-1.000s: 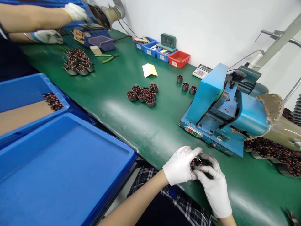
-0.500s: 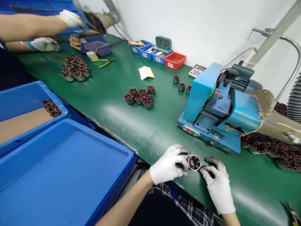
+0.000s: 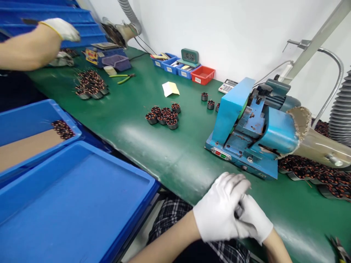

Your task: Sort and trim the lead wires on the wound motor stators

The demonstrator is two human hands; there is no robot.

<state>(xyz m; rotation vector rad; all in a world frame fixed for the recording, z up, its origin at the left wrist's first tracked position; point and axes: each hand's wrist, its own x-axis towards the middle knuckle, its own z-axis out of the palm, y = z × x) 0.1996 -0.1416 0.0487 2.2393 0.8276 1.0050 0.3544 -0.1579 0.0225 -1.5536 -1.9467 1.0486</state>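
My left hand (image 3: 223, 208), in a white glove with greyed fingertips, is closed over my right hand (image 3: 256, 217), gloved alike. The two are pressed together just above the green table's near edge, fingers curled. A small wound motor stator lies between them, covered by the gloves; only a dark grey patch shows in the gap, too blurred to tell apart. Beyond my hands, several loose stators (image 3: 164, 116) with copper windings stand grouped on the table. A blue grinding machine (image 3: 244, 135) stands just past my hands.
Many stators (image 3: 315, 175) crowd the right side beside a dust hose (image 3: 340, 117). Pliers (image 3: 340, 248) lie at the lower right. A blue tray (image 3: 82, 197) stands at the left. At the far left, a co-worker's gloved hand (image 3: 63, 30) reaches over a stator pile (image 3: 91, 84).
My hands have come together, the left moving right over the right hand, and the stator between them has gone out of sight. The co-worker's upper arm and hand have moved left.
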